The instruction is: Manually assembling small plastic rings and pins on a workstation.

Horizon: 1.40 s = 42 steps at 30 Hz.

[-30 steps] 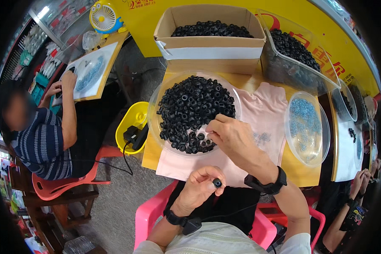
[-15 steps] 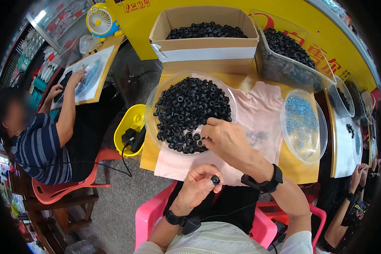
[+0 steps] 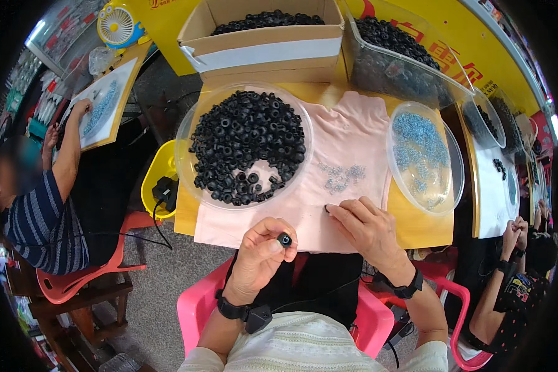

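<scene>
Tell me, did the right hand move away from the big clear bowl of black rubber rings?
Yes. The right hand left the rim of the clear round bowl of black rubber rings and now rests on the pink cloth, nearer the person.

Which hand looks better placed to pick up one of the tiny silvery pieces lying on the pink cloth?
The right hand, probably. Its fingertips rest on the pink cloth just below the small silvery pieces and look free, while the left hand already pinches a small black rubber ring off the cloth.

Black band with a small device on left wrist (image 3: 249, 313), black watch on right wrist (image 3: 401, 288), pale ribbed top
</scene>
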Tool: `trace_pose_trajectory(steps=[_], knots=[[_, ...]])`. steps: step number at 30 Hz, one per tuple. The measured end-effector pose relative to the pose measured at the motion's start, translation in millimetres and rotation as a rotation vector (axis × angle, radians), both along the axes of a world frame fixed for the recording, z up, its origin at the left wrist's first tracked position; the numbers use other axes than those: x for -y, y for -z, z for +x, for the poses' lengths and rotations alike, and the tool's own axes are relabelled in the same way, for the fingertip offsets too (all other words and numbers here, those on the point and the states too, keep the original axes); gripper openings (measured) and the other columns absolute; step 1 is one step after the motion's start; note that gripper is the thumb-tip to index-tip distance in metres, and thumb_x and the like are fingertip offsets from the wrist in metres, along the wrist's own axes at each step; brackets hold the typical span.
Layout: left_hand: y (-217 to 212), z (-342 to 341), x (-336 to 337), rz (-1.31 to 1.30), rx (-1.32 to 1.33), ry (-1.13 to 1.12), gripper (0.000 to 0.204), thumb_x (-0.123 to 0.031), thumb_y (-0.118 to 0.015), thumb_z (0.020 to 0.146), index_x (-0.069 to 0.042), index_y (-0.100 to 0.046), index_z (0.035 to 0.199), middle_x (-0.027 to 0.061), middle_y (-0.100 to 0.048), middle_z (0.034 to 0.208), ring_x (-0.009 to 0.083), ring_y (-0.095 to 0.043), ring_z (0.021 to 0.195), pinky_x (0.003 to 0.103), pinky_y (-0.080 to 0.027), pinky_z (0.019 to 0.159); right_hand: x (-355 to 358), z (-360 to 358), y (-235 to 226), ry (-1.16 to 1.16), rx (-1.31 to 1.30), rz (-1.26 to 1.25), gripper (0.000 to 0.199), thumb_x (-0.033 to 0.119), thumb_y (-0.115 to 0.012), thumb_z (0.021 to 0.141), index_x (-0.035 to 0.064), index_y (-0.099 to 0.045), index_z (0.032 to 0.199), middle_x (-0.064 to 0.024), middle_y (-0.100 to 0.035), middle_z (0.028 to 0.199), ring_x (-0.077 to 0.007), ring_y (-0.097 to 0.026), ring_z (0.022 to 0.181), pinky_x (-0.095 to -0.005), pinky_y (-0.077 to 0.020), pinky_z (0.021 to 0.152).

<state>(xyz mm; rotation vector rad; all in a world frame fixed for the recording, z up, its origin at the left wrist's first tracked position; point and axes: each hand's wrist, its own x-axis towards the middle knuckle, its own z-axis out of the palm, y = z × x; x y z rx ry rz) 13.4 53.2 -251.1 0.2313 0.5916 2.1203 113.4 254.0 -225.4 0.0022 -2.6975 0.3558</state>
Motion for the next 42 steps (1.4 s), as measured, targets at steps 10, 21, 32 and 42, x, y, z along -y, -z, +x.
trace_pose_trajectory(steps=[10, 21, 32, 42], knots=[[-7.7, 5.6, -2.5, -0.115, -0.052, -0.009, 0.018, -0.013, -0.066, 0.087, -0.002, -0.058, 0.1, 0.0086, -0.055, 0.087, 0.0122, -0.051, 0.073, 0.023, -0.043, 0.065, 0.3, -3.7, -8.4, 0.117, -0.002, -0.427, 0.016, 0.009, -0.069, 0.08, 0.0077, -0.067, 0.096, -0.006, -0.062, 0.085, -0.0247, -0.062, 0.077, -0.0352, -0.05, 0.063], [-3.6, 8.9, -0.4, -0.123, 0.005, 0.004, 0.022, -0.007, -0.061, 0.091, 0.002, -0.059, 0.111, 0.0134, -0.065, 0.098, 0.016, -0.062, 0.082, 0.028, -0.051, 0.073, 9.1, -3.8, -9.9, 0.156, 0.125, -0.343, 0.016, 0.008, -0.065, 0.082, 0.0078, -0.067, 0.098, -0.008, -0.061, 0.085, -0.0261, -0.062, 0.084, -0.0374, -0.0499, 0.07], [-7.7, 15.8, -3.9, -0.151, -0.068, 0.037, 0.02, -0.005, -0.06, 0.092, 0.002, -0.06, 0.111, 0.0141, -0.067, 0.101, 0.0178, -0.066, 0.087, 0.029, -0.054, 0.079, 14.8, 1.8, -45.6, 0.061, 0.136, -0.99, 0.012, 0.006, -0.07, 0.083, 0.0034, -0.07, 0.094, -0.0037, -0.061, 0.079, -0.0104, -0.049, 0.059, -0.0254, -0.0406, 0.054], [-18.2, 20.8, -6.2, -0.228, -0.18, 0.013, 0.02, 0.001, -0.063, 0.09, 0.003, -0.06, 0.109, 0.0124, -0.068, 0.096, 0.0173, -0.067, 0.083, 0.028, -0.056, 0.076, 20.5, 7.7, -54.8, -0.016, 0.118, -1.081, 0.013, 0.009, -0.073, 0.083, 0.0035, -0.071, 0.095, -0.0029, -0.063, 0.078, -0.0064, -0.048, 0.057, -0.0227, -0.0381, 0.051]])
